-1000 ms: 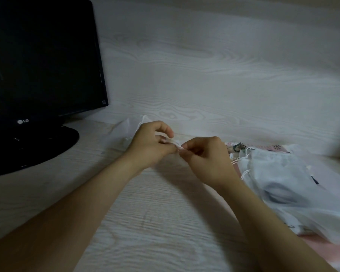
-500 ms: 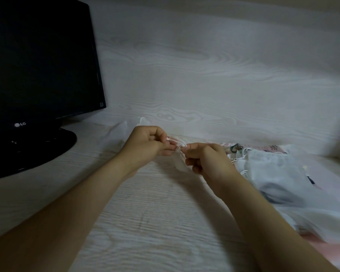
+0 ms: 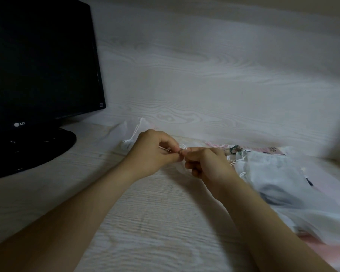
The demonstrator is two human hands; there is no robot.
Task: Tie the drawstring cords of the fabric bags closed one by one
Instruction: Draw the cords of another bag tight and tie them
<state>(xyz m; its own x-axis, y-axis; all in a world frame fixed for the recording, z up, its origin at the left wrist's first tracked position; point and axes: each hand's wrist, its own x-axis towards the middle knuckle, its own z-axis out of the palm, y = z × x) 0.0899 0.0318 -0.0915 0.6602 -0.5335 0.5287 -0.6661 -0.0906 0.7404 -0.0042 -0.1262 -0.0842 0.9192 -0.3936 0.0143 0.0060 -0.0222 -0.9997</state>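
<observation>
1. A black monitor point(image 3: 41, 61) is standing at the far left, with its round base point(image 3: 37, 150) sitting on the pale wood-grain desk point(image 3: 145, 222).
2. Just right of that base, a sheer white bag point(image 3: 126, 128) is lying at the back of the desk, near the wall panel point(image 3: 204, 75). Its white tie point(image 3: 134, 133) is running down to a small knot at its gathered neck.
3. The left hand point(image 3: 155, 152) is hovering in front of that bag with its fingers curled. Its thumb and forefinger are pressing together on a thin white drawstring cord point(image 3: 183, 146).
4. The cord is showing as a small loop in the narrow gap between the two hands, above the desk. The bag it belongs to is mostly hiding behind the hands, so how it lies is hard to tell.
5. The right hand point(image 3: 208, 163) is meeting the left almost fingertip to fingertip. Its thumb and forefinger are nipping the same cord, and the other fingers are folding into the palm.
6. Just beside the right hand, a pile of sheer white bags point(image 3: 273, 173) is lying on the desk with loose cords trailing at their near-left edge.
7. A pink printed cloth point(image 3: 271, 149) is peeking out behind the pile.
</observation>
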